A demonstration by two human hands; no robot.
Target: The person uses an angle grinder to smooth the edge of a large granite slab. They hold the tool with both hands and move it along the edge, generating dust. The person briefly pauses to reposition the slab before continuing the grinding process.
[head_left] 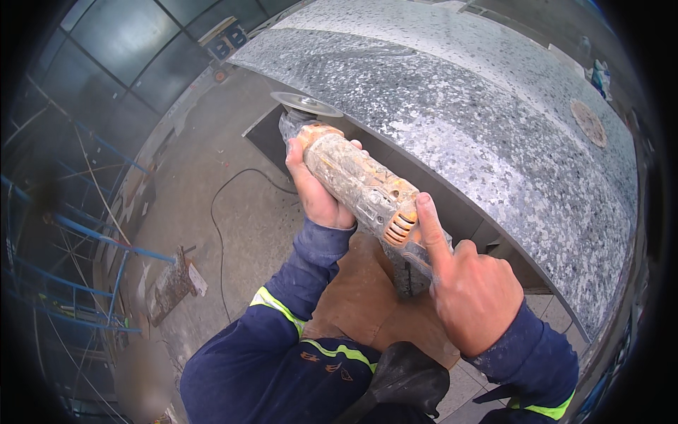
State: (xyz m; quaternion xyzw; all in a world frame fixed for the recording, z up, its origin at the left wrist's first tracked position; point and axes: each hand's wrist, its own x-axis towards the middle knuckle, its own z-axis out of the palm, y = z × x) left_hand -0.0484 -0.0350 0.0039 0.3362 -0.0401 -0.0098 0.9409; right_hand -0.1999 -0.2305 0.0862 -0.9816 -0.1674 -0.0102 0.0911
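Observation:
A dusty angle grinder [364, 177], yellow-orange under pale grime, is held between my two hands above the near edge of a large speckled grey slab [452, 127]. Around its front end, just behind the head, my left hand [318, 192] is closed, thumb on the near side. My right hand [474, 293] grips the rear end by the orange vents, its index finger stretched along the body. The grinder's round disc [308, 104] faces upward, beside the slab's left end. Whether the disc spins, I cannot tell.
A black cord [220, 233] curves over the concrete floor [183, 184] at left. Blue metal frames [116, 240] stand further left, near a dirty block-like object [171, 291]. On the slab lies a round tan patch [588, 123]. A wheeled box [224, 41] stands behind.

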